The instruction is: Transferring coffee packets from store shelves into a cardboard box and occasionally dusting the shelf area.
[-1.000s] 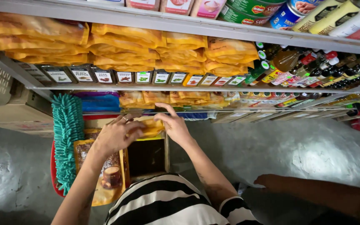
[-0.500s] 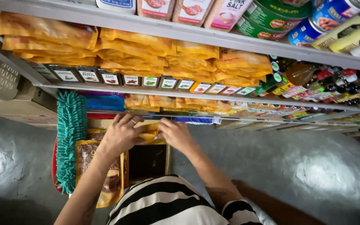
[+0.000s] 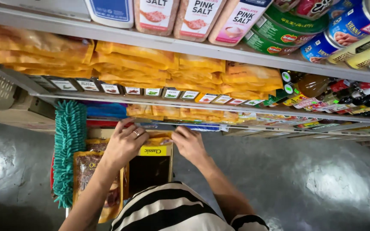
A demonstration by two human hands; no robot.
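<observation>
Right hand (image 3: 189, 143) fingertips hidden (under shelf edge (image 3: 193, 125)).

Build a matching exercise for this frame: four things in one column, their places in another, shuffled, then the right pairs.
Things:
1. left hand
2. teal mop head
3. orange packets
4. tin cans

Places:
A. top shelf, at the right
B. on the yellow packet in the box
C. stacked on the second shelf
D. hanging left of the box

Pairs: 1-B, 2-D, 3-C, 4-A
</observation>
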